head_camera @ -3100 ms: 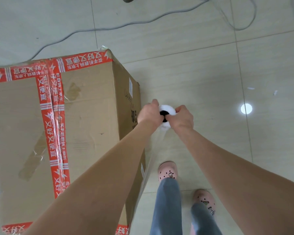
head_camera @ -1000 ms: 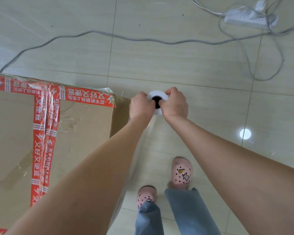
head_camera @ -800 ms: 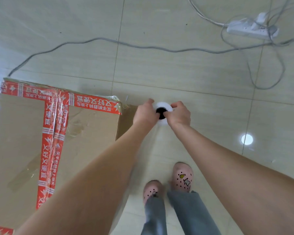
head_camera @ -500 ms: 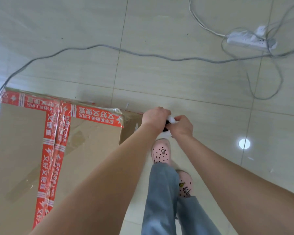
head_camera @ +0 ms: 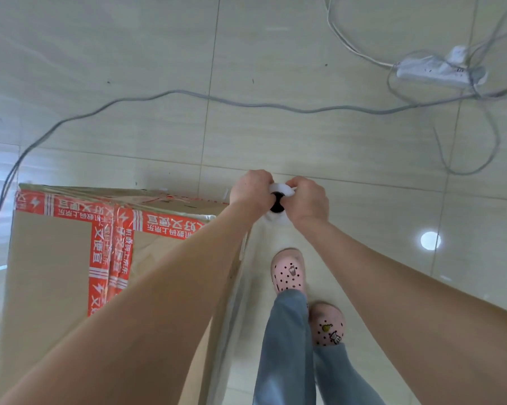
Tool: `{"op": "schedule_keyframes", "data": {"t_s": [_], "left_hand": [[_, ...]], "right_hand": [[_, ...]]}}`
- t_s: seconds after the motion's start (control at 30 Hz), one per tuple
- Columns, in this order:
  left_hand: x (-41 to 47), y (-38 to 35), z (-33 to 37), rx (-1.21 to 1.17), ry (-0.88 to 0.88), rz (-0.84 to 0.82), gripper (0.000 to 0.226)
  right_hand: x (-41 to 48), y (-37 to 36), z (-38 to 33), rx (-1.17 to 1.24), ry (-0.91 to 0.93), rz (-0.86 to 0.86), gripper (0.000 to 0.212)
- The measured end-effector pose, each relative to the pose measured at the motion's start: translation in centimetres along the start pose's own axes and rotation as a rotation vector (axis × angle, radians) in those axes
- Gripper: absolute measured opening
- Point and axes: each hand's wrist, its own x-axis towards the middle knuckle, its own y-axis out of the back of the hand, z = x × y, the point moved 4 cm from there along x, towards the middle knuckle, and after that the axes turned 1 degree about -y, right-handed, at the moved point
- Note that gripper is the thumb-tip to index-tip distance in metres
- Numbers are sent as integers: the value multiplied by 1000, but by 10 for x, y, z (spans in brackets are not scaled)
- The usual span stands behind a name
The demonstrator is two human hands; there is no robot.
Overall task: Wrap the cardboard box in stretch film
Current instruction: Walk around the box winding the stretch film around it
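A tall cardboard box sealed with red printed tape stands on the floor at the left. Just past its far right corner I hold a roll of stretch film upright, its white rim and dark core showing from above. My left hand grips the roll from the left and my right hand grips it from the right. Clear film runs from the roll down along the box's right side.
A grey cable snakes across the tiled floor beyond the box. A white power strip with tangled cords lies at the far right. My feet in pink clogs stand right of the box.
I have walked along the box's right side to its far corner, carrying the roll forward. The film trails behind along that side. My right foot has stepped ahead.
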Motion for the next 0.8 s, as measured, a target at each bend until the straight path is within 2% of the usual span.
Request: {"op": "schedule_keyframes", "data": {"t_s": [0.17,0.33,0.43,0.53,0.6,0.7,0.8], "left_hand": [[7,10,-27,-102,88,64,24],[12,15,-43,-105,97,64,25],[16,17,-46,-105,93,49,27],[23,18,-46,-130,81,-8,41],[27,17,-43,-65,48,-71,49],[30,20,-40,51,14,-97,45],[31,24,-45,107,7,-63,34]], "right_hand": [[2,-12,-16,69,54,-22,37],[2,-30,-12,209,-171,-204,54],[4,-36,-17,283,-210,-204,45],[7,-43,-19,338,-211,-209,39],[7,-46,-20,348,-215,-218,40],[8,-47,-20,295,-205,-205,39],[10,-41,-32,158,-122,-155,27]]}}
